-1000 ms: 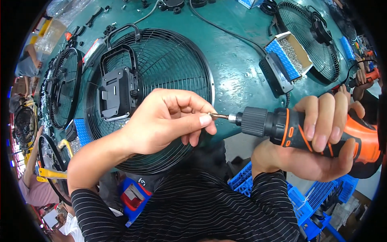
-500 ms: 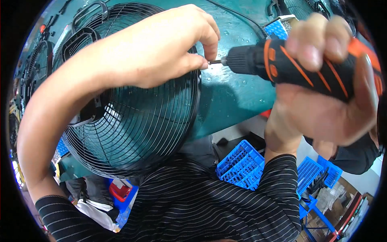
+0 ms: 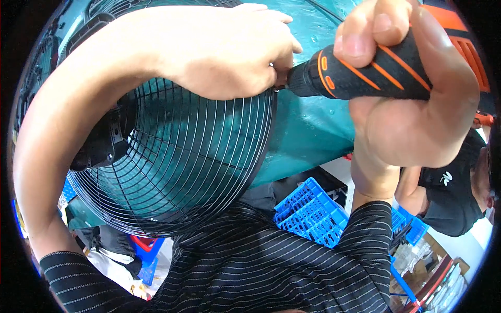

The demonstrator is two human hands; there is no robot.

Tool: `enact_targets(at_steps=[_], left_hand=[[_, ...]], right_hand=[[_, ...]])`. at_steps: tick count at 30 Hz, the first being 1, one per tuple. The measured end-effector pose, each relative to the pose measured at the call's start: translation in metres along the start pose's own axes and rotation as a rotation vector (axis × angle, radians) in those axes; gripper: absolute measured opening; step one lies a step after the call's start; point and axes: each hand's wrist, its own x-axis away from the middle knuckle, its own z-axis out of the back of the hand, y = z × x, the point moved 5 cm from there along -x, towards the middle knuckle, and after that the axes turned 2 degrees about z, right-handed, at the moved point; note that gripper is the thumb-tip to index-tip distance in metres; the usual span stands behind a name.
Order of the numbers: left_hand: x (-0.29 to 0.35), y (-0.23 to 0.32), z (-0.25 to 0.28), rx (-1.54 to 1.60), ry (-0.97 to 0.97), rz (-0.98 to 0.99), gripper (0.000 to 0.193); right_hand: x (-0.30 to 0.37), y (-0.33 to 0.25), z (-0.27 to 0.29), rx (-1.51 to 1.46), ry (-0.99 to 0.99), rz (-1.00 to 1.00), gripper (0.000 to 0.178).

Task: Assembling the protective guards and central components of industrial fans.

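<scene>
A round black wire fan guard stands in front of me on the green table, with a dark motor housing at its middle. My left arm reaches across the guard. At its right rim my left hand is closed, thumb and forefinger bent together. Whatever they pinch is hidden. My right hand wraps round a black and orange cordless drill, which lies level and points left. Its chuck touches or nearly touches my left fingertips, and the bit is mostly covered by them.
The green tabletop carries scattered small droplets or specks. Below its edge sits a blue plastic crate. A person in a black shirt is at the right. A red and blue container lies low on the left.
The drill has moved left, its chuck now up against my left fingers. My left hand has closed more and come down to the guard's rim. The guard appears shifted slightly right.
</scene>
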Motion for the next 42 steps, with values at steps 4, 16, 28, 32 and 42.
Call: enact_targets(at_steps=[4,16,28,32,42], left_hand=[[-0.008,-0.008,0.012,0.14,-0.403,0.089,0.028],[0.008,0.004,0.033,0.117,-0.414,0.178,0.031],[0.01,-0.015,0.023,0.15,-0.324,0.08,0.033],[-0.022,-0.023,-0.016,-0.039,-0.391,0.206,0.032],[-0.017,-0.022,-0.014,0.122,-0.324,0.109,0.038]], right_hand=[[-0.003,0.002,-0.007,0.022,-0.062,-0.007,0.038],[-0.012,0.006,-0.025,0.038,-0.236,0.001,0.043],[-0.033,0.018,-0.038,-0.047,-0.492,0.005,0.051],[-0.036,0.022,-0.051,-0.085,-0.565,0.013,0.053],[-0.032,0.02,-0.044,-0.05,-0.369,-0.147,0.074]])
